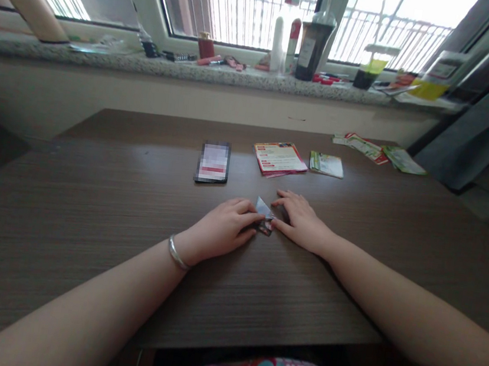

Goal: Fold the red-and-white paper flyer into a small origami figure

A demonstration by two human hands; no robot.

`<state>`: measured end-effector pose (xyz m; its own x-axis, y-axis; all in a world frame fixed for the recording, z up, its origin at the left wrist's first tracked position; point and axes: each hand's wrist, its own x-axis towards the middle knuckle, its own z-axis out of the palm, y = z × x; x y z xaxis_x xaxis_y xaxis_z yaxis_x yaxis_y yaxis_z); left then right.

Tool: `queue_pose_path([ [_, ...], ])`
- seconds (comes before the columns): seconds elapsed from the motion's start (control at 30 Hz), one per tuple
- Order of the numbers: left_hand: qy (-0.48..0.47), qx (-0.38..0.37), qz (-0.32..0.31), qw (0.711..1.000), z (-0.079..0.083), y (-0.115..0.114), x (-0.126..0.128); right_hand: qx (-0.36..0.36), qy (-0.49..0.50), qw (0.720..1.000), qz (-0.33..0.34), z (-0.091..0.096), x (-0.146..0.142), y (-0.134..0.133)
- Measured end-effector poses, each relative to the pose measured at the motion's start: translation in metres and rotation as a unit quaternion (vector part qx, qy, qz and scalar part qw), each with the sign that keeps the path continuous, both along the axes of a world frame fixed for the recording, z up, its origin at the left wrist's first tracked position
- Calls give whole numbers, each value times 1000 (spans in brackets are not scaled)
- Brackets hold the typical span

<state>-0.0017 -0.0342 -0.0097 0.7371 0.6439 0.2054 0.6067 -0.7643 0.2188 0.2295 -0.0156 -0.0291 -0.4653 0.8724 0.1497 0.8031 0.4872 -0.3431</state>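
A small piece of folded paper (263,207) lies on the table between my hands, with a pale pointed top and a dark, patterned lower part. My left hand (228,225), wearing a silver bangle (177,253) at the wrist, has its fingers closed on the left side of the paper and covers part of it. On the other side, my right hand (304,221) rests on the tabletop with fingers apart. Its thumb tip meets the paper's right edge.
Beyond my hands lie a phone (213,162) with a blurred screen, a stack of printed sheets (280,159) and a smaller stack (327,164). Paper strips (364,148) are at the far right of the table (91,200). Bottles and cups line the windowsill (173,68).
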Motion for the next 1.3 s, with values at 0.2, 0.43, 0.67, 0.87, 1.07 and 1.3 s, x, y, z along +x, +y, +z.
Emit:
queue_pose_path([
  [0.2, -39, 18, -4, 999, -4, 6, 0, -12, 53, 997, 59, 2, 7, 7],
  [0.43, -18, 8, 58, 998, -5, 14, -7, 26, 78, 992, 91, 2, 7, 4],
  [0.67, 9, 35, 79, 996, -2, 15, -8, 39, 5, 985, 165, 21, 4, -11],
  [0.87, 0, 14, 80, 997, -1, 11, -8, 49, -13, 986, 161, 22, 6, -11],
  [1.07, -5, 9, 83, 996, -4, 11, -7, 89, -41, 984, 149, 21, 6, -13],
  [1.3, -21, -20, 73, 997, -2, 8, -6, 132, -117, 978, 106, 22, 0, -16],
])
